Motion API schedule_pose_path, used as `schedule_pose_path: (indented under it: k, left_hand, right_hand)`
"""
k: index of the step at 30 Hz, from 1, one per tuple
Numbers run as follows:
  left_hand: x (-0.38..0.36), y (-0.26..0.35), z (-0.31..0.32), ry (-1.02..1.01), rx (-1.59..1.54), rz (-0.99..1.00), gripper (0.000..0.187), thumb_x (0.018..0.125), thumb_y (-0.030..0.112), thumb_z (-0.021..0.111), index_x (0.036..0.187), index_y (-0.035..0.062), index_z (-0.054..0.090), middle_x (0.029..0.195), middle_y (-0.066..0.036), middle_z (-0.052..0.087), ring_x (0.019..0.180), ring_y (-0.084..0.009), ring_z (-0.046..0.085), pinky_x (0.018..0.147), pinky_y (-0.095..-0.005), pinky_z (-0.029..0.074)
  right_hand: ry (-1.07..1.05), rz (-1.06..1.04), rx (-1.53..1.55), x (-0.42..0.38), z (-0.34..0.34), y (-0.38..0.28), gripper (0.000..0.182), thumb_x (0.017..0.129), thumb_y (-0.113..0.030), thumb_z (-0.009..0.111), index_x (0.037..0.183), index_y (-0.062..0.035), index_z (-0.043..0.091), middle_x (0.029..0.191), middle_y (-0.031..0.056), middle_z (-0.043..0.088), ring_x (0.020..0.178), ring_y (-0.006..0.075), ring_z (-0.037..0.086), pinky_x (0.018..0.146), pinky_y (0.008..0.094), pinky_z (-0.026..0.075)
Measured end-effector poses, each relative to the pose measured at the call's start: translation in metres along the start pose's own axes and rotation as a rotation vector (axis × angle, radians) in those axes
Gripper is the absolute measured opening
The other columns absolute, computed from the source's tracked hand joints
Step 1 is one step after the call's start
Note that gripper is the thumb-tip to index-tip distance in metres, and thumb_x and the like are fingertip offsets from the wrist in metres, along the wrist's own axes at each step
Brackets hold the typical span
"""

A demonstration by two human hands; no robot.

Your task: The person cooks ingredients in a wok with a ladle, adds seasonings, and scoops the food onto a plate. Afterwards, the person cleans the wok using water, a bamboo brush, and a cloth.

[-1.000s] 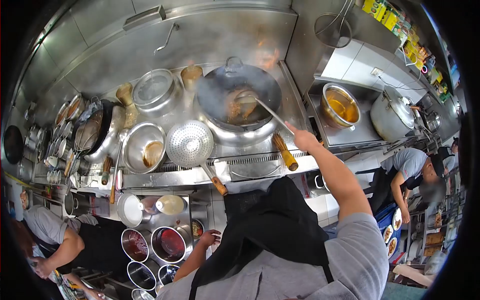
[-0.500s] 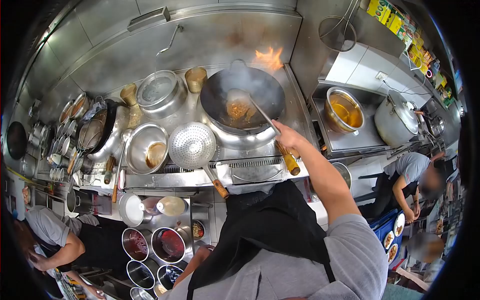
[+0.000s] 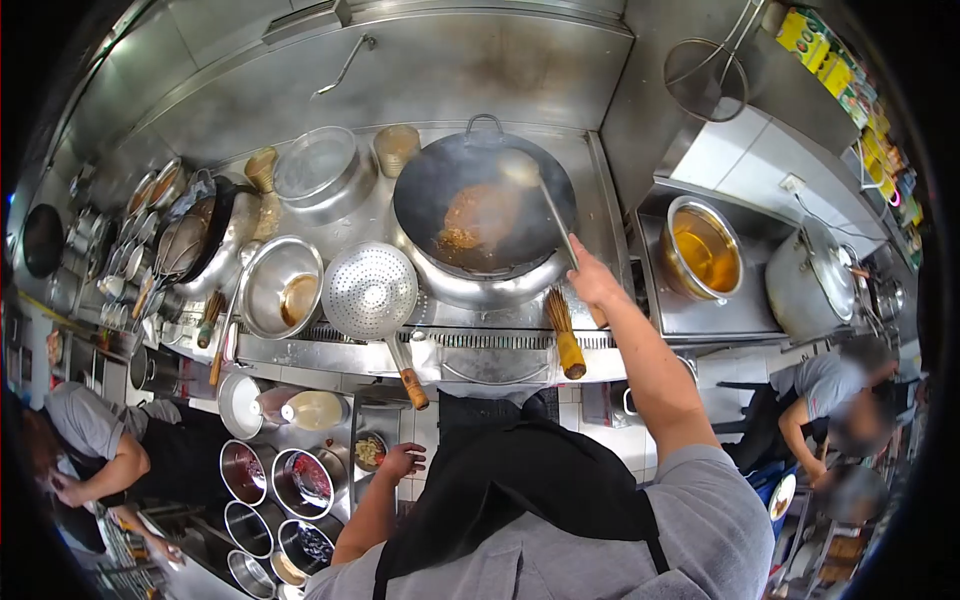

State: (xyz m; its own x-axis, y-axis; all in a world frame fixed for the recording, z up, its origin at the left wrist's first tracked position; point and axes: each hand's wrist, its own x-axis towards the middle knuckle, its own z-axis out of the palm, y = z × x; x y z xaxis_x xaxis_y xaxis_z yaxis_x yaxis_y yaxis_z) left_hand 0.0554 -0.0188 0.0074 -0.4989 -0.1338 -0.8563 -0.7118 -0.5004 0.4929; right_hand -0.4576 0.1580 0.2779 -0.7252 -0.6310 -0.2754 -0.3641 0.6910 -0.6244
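My right hand (image 3: 594, 277) is closed round the handle of a long ladle (image 3: 519, 169), whose bowl hangs over the right part of the black wok (image 3: 420, 200). Brown food (image 3: 475, 218) lies in the wok, with steam over it. Below the hand rests a bamboo brush (image 3: 565, 340) with a yellow handle. My left hand (image 3: 403, 461) hangs low beside the dark apron, fingers apart and empty, near a small pot of chopped food (image 3: 369, 451).
Left of the wok are a perforated strainer (image 3: 370, 290) and a steel bowl (image 3: 281, 288). A pot of yellow liquid (image 3: 704, 250) stands right. Sauce pots (image 3: 302, 483) are at lower left. Co-workers (image 3: 95, 430) are at both sides.
The ladle has risen from the food towards the wok's upper right. The flame behind the wok is gone. My left hand has come out from beside the apron, and the view has shifted slightly.
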Motion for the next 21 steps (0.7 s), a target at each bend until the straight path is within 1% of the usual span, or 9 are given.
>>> schedule_pose_path:
  k: [2, 4, 5, 8, 10, 12, 14, 17, 21]
  left_hand:
    - [-0.008, -0.004, 0.011, 0.094, 0.056, -0.038, 0.039, 0.087, -0.008, 0.045, 0.122, 0.0019, 0.060, 0.104, -0.017, 0.070, 0.073, -0.0242, 0.070, 0.058, -0.0307, 0.056]
    - [0.008, -0.037, -0.014, -0.042, -0.076, -0.183, 0.039, 0.091, 0.002, 0.046, 0.129, 0.0025, 0.054, 0.109, -0.020, 0.068, 0.084, -0.0324, 0.071, 0.067, -0.0405, 0.058]
    - [0.021, -0.063, -0.027, -0.211, 0.301, -0.051, 0.042, 0.095, 0.013, 0.042, 0.135, 0.0023, 0.047, 0.111, -0.021, 0.067, 0.096, -0.0405, 0.068, 0.076, -0.0509, 0.056]
    - [0.008, -0.061, -0.011, -0.024, -0.026, -0.388, 0.044, 0.094, 0.013, 0.041, 0.136, 0.0029, 0.044, 0.112, -0.020, 0.067, 0.103, -0.0404, 0.066, 0.081, -0.0511, 0.055]
    - [-0.005, -0.028, 0.025, 0.058, -0.069, -0.390, 0.040, 0.093, 0.008, 0.042, 0.131, 0.0041, 0.051, 0.109, -0.017, 0.069, 0.094, -0.0355, 0.070, 0.073, -0.0421, 0.057]
    - [-0.002, -0.013, 0.051, 0.208, -0.112, -0.158, 0.035, 0.092, 0.003, 0.044, 0.124, 0.0069, 0.060, 0.106, -0.013, 0.071, 0.083, -0.0262, 0.072, 0.063, -0.0311, 0.055]
    - [-0.011, 0.014, 0.084, 0.297, 0.031, -0.011, 0.028, 0.092, 0.003, 0.049, 0.115, 0.0070, 0.066, 0.098, -0.008, 0.072, 0.071, -0.0184, 0.071, 0.055, -0.0265, 0.051]
    - [-0.013, 0.031, 0.108, 0.265, -0.067, 0.025, 0.025, 0.091, 0.003, 0.056, 0.112, 0.0065, 0.067, 0.094, -0.005, 0.071, 0.069, -0.0137, 0.068, 0.052, -0.0258, 0.048]
    - [-0.003, -0.009, 0.087, 0.176, -0.122, -0.002, 0.028, 0.089, 0.001, 0.054, 0.112, 0.0062, 0.068, 0.094, -0.005, 0.071, 0.069, -0.0143, 0.066, 0.051, -0.0268, 0.047]
  right_hand:
    - [0.080, 0.110, -0.175, 0.012, 0.003, -0.002, 0.079, 0.091, -0.015, 0.054, 0.157, -0.0147, 0.011, 0.128, 0.0274, 0.059, 0.111, 0.0420, 0.061, 0.099, 0.0480, 0.045]
    - [0.029, 0.122, -0.165, 0.024, 0.002, 0.004, 0.079, 0.092, -0.017, 0.051, 0.158, -0.0188, 0.008, 0.123, 0.0272, 0.061, 0.113, 0.0427, 0.060, 0.100, 0.0489, 0.045]
    - [-0.032, 0.038, -0.196, 0.027, 0.001, 0.010, 0.078, 0.092, -0.017, 0.050, 0.158, -0.0207, 0.008, 0.124, 0.0266, 0.061, 0.113, 0.0424, 0.060, 0.101, 0.0486, 0.045]
    - [-0.136, -0.102, -0.242, 0.025, -0.011, 0.037, 0.077, 0.092, -0.012, 0.048, 0.157, -0.0302, 0.011, 0.123, 0.0249, 0.062, 0.111, 0.0411, 0.061, 0.099, 0.0479, 0.046]
    - [-0.265, -0.184, -0.476, 0.011, -0.047, 0.042, 0.079, 0.091, -0.009, 0.048, 0.155, -0.0396, 0.015, 0.120, 0.0231, 0.064, 0.108, 0.0391, 0.063, 0.094, 0.0471, 0.049]
    - [-0.254, -0.272, -0.628, 0.014, -0.077, 0.077, 0.081, 0.088, -0.008, 0.049, 0.152, -0.0476, 0.019, 0.116, 0.0202, 0.066, 0.102, 0.0378, 0.065, 0.089, 0.0482, 0.051]
    - [-0.230, -0.216, -0.688, 0.004, -0.104, 0.090, 0.080, 0.088, -0.008, 0.052, 0.152, -0.0457, 0.022, 0.115, 0.0202, 0.065, 0.101, 0.0387, 0.065, 0.088, 0.0496, 0.052]
    - [-0.090, -0.153, -0.589, -0.010, -0.103, 0.129, 0.083, 0.087, -0.007, 0.055, 0.153, -0.0428, 0.021, 0.113, 0.0197, 0.066, 0.101, 0.0395, 0.065, 0.088, 0.0508, 0.051]
    - [-0.013, 0.073, -0.455, 0.004, -0.085, 0.103, 0.085, 0.088, -0.005, 0.056, 0.155, -0.0403, 0.017, 0.113, 0.0222, 0.066, 0.101, 0.0421, 0.064, 0.088, 0.0518, 0.050]
